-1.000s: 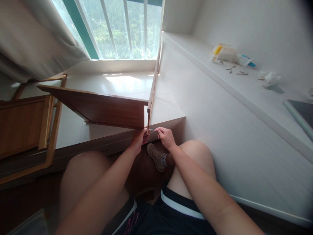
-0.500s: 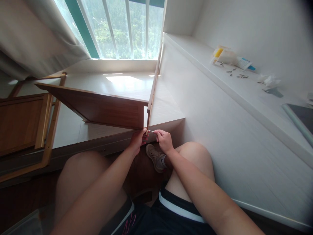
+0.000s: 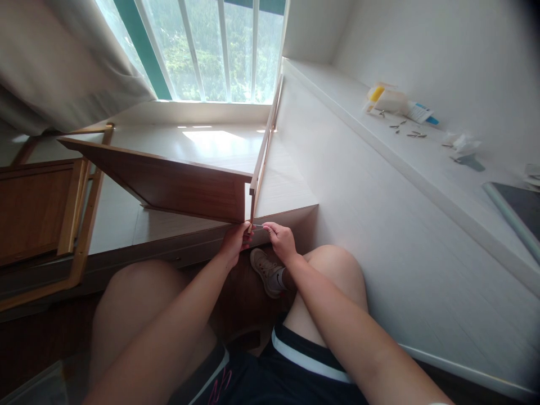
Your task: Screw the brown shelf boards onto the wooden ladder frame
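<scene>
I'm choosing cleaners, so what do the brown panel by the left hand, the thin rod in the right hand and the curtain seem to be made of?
The brown panel looks like wood or veneer, satin-finished, with faint grain. The thin rod is probably metal, given its pale, slightly shiny shaft. The curtain seems matte fabric, hanging in soft folds.

I'm seeing reddish-brn panel (image 3: 185,188), lt brn frame (image 3: 87,232), wht counter (image 3: 333,85), teal post (image 3: 143,50), blk shorts (image 3: 253,379) w/ wht bands (image 3: 310,361) + pink squiggle (image 3: 220,385).

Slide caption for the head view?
Left hand grips the near end of a wooden piece beside a panel; right hand holds a thin rod pointed at it.
</scene>
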A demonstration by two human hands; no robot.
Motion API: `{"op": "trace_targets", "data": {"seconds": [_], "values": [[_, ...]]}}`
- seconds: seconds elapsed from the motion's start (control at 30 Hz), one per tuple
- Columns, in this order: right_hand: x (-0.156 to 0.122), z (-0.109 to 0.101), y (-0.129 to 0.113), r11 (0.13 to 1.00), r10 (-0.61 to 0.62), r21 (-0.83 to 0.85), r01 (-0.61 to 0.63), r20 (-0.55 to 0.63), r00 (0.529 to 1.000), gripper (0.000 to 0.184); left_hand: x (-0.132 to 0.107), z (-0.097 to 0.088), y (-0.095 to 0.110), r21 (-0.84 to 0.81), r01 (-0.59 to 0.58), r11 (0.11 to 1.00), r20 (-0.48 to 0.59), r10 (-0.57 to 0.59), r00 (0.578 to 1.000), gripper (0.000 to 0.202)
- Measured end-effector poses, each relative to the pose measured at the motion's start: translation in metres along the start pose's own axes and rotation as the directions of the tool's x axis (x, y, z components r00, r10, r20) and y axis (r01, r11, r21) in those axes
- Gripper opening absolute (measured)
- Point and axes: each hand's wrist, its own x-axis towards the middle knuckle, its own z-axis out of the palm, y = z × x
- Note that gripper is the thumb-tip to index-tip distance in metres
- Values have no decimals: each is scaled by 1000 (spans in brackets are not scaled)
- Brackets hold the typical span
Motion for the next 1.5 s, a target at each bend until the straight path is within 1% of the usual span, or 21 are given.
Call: {"op": "trace_targets", "data": {"seconds": [0.13,0.27,0.37,0.47,0.57,0.67,0.8,0.9,1.0,1.1,1.17,1.2,1.23,1.27,1.33,1.4,1.5], "values": [[-2,3,4,996,-19,-85,21,24,1000,30,-1,-2,1,-7,-3,1000,-5,3,1000,39],[-3,4,3,997,-40,-66,43,32,999,30,-2,-3,3,-13,1,1000,-12,-1,1000,37],[-3,5,0,999,-32,-1,33,38,999,33,-3,-4,4,-12,5,1000,-17,-5,1000,37],[-2,6,-3,995,31,95,-37,68,997,36,-4,-4,5,-12,8,1000,-25,-8,1000,37],[-1,8,-5,970,101,213,-121,102,990,35,-4,-4,6,-8,12,1000,-26,-12,1000,37],[0,9,-6,941,130,298,-162,124,984,35,-4,-4,5,-3,10,1000,-25,-10,1000,38],[2,11,-7,900,168,377,-218,160,973,41,-2,-5,3,9,10,1000,-22,-10,1000,40],[4,13,-9,824,203,493,-279,203,958,45,-2,-4,2,22,12,1000,-12,-12,1000,41],[6,13,-10,687,259,619,-380,279,925,44,-2,-3,2,36,8,999,3,-8,1000,41],[7,12,-8,549,316,671,-498,385,867,40,-2,-2,1,49,-6,999,10,5,1000,42],[9,11,-5,486,348,690,-537,411,843,39,-3,-1,1,55,-14,998,10,14,1000,43],[9,10,-4,470,364,699,-539,403,840,39,-3,0,0,57,-16,998,8,16,1000,43],[10,10,-3,469,376,707,-529,382,844,40,-3,0,0,59,-17,998,6,16,1000,42],[10,10,-2,487,380,708,-512,356,854,40,-3,0,1,60,-16,998,3,16,1000,42],[11,9,-3,564,349,687,-459,305,886,42,-3,1,2,60,-14,998,-1,14,1000,42],[10,10,-4,649,284,654,-388,264,922,44,-4,2,3,60,-13,998,-5,14,1000,42],[9,13,-4,741,219,604,-294,196,956,45,-4,2,3,59,-14,998,-10,15,1000,42]]}}
